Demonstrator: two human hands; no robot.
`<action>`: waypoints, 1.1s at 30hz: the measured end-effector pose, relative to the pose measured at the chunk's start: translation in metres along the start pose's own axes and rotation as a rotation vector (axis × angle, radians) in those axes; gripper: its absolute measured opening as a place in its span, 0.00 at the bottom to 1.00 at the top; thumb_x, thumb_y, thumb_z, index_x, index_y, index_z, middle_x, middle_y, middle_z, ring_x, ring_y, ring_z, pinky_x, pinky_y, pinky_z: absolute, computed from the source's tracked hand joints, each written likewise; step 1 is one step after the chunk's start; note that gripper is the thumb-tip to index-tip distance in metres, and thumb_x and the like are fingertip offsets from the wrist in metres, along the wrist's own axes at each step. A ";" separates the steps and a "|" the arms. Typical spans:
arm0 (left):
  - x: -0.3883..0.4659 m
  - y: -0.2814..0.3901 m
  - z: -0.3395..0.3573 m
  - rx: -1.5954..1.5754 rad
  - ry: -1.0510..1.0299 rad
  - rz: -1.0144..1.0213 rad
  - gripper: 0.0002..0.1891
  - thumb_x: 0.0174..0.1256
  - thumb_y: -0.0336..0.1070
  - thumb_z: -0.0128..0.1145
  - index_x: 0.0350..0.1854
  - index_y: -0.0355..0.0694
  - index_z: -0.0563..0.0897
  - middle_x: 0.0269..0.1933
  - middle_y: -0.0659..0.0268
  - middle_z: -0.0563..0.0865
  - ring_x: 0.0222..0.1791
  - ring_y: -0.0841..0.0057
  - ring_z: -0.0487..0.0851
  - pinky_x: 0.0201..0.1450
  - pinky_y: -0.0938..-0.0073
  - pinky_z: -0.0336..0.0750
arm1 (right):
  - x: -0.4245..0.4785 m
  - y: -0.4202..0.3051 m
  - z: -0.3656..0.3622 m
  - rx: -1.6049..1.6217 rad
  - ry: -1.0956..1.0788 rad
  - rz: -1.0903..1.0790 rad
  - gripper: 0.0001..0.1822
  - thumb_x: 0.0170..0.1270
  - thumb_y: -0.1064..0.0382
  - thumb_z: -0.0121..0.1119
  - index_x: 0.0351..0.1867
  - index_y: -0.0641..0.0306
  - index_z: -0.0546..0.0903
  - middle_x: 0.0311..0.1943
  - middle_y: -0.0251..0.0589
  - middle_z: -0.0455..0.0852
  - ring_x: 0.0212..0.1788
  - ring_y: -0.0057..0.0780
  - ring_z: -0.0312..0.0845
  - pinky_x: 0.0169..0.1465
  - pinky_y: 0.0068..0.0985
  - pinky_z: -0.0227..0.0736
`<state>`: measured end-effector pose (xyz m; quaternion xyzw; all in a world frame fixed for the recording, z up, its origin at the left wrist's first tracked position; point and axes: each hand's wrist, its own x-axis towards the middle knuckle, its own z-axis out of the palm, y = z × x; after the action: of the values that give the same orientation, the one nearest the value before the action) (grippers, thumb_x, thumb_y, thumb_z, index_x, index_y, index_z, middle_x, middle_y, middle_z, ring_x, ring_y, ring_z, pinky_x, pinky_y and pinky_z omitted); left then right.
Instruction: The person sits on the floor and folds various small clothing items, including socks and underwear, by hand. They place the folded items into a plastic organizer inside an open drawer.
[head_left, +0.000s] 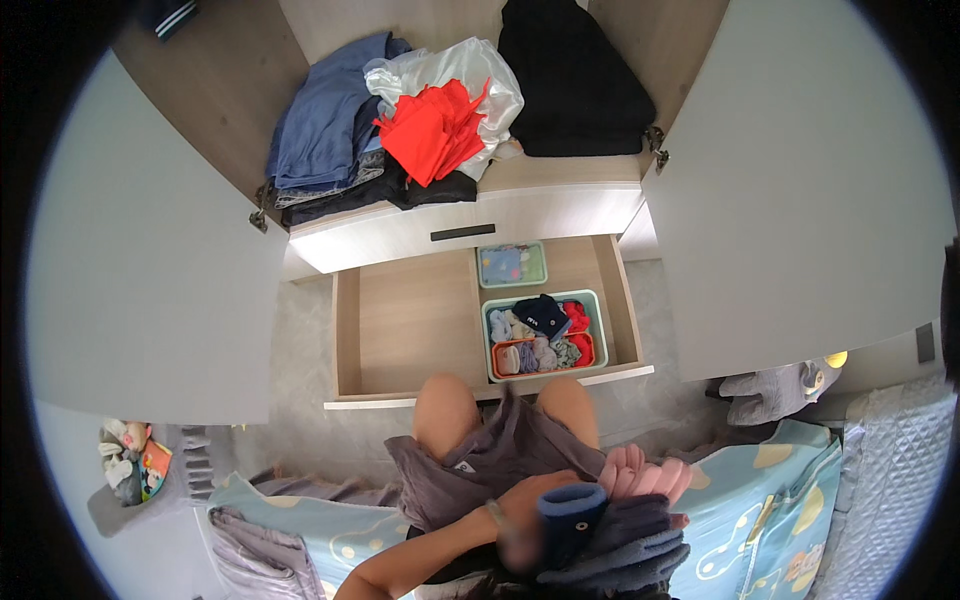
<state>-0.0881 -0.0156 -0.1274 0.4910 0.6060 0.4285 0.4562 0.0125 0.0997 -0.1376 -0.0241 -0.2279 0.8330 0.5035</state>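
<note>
My left hand (541, 489) reaches across my lap and is closed at a navy folded cloth item (574, 517) with a small button; its fingers are partly hidden. Against it lies a bundle of soft folded clothes: a pink ribbed bundle (645, 476), a dark purple piece (636, 517) and a blue-grey fleecy piece (622, 559). Only a fingertip of my right hand (679, 520) shows at the bundle's right edge; the rest is hidden. Before my knees, a pulled-out wooden drawer (420, 322) holds a pale green basket (602, 330) with rolled small garments and a dark navy cloth item (541, 315).
A smaller green basket (512, 285) sits at the drawer's back. Wardrobe doors (150, 285) stand wide on both sides. The shelf above carries folded jeans (322, 120), a red cloth bag (435, 131), a white plastic bag (480, 90) and black folded cloth (574, 90). Patterned bedding (720, 517) lies under me.
</note>
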 end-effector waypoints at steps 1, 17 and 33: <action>-0.008 -0.005 -0.003 -0.020 0.010 -0.013 0.13 0.58 0.32 0.57 0.47 0.40 0.78 0.43 0.57 0.80 0.43 0.56 0.82 0.47 0.65 0.77 | 0.002 0.005 0.003 0.074 -0.062 -0.020 0.31 0.49 0.26 0.59 0.36 0.46 0.65 0.31 0.38 0.66 0.29 0.33 0.58 0.26 0.27 0.57; -0.058 0.047 -0.061 0.080 0.717 -0.156 0.04 0.66 0.27 0.59 0.34 0.32 0.83 0.32 0.59 0.83 0.30 0.73 0.82 0.35 0.77 0.75 | 0.021 0.035 0.008 0.099 0.215 0.055 0.17 0.56 0.46 0.55 0.39 0.52 0.68 0.36 0.32 0.70 0.35 0.35 0.66 0.48 0.38 0.66; -0.064 0.032 -0.028 -0.160 0.987 -0.145 0.11 0.69 0.34 0.59 0.47 0.33 0.77 0.45 0.61 0.81 0.46 0.80 0.76 0.52 0.78 0.70 | -0.031 -0.031 -0.028 -0.735 -0.199 1.032 0.40 0.50 0.73 0.72 0.66 0.62 0.67 0.59 0.42 0.77 0.62 0.28 0.72 0.67 0.28 0.64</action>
<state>-0.1019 -0.0759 -0.0821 0.1501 0.7473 0.6217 0.1801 0.0608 0.0951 -0.1557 -0.2241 -0.5034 0.8341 -0.0269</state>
